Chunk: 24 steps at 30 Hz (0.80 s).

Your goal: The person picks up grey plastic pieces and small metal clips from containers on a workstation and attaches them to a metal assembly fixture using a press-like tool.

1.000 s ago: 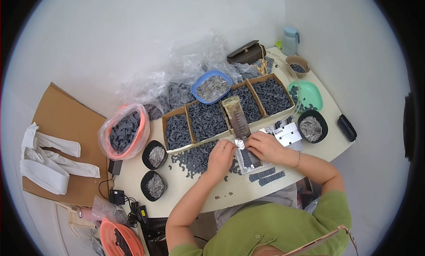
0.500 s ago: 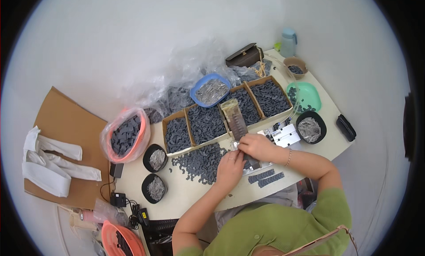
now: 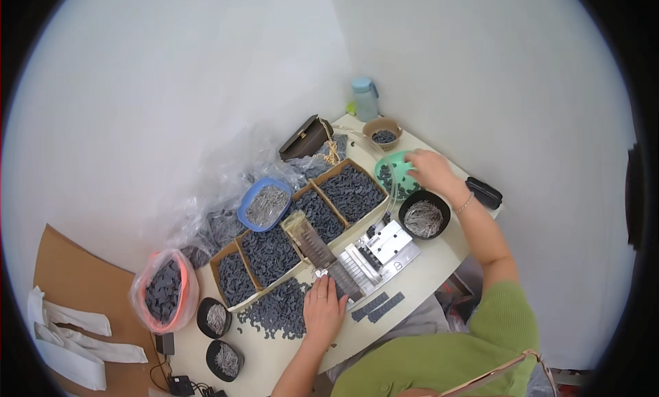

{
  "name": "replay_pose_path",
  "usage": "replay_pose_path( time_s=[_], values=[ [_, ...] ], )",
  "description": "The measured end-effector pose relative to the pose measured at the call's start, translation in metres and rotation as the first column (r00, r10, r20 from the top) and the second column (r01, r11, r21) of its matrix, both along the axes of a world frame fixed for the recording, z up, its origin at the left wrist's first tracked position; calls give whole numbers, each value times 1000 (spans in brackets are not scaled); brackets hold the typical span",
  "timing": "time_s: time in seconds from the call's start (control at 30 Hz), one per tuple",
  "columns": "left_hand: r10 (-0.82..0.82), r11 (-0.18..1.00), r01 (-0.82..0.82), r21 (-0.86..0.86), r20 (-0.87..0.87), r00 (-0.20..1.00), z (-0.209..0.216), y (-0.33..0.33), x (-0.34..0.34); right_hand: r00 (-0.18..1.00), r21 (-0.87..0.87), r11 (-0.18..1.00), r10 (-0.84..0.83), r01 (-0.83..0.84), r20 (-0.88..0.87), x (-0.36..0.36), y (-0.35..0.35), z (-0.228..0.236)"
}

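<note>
Apparently, you were fetching.
Your right hand reached the green tray beyond the metal fixture, left hand at the fixture's left; fingers' grip unclear; pinching seemed needed.

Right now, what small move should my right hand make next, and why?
Perhaps pinch a few small dark pieces from the green tray with your right hand: it reaches over the rim, while your left hand rests at the metal fixture. Whether the right holds anything isn't clear.
</note>
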<state>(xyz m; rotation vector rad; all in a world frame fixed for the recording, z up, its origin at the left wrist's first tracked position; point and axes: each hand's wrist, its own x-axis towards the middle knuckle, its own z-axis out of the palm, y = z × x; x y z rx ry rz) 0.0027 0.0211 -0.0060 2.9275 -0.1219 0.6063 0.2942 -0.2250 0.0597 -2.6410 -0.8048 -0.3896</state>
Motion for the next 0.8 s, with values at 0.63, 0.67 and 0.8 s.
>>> replay_pose_path(
  time_s=[0.63,0.67,0.8],
  values=[
    [-20,1000,20,8,-7,1000,0,1,-3,995,-8,998,56,-57,-79,81,-4,-61],
    [-24,1000,24,7,-5,1000,0,1,-2,996,-13,999,47,-48,-71,82,-4,-63],
    [-28,1000,28,10,-9,1000,3,1,-2,997,-88,995,31,-37,-76,87,2,-73]
  ],
)
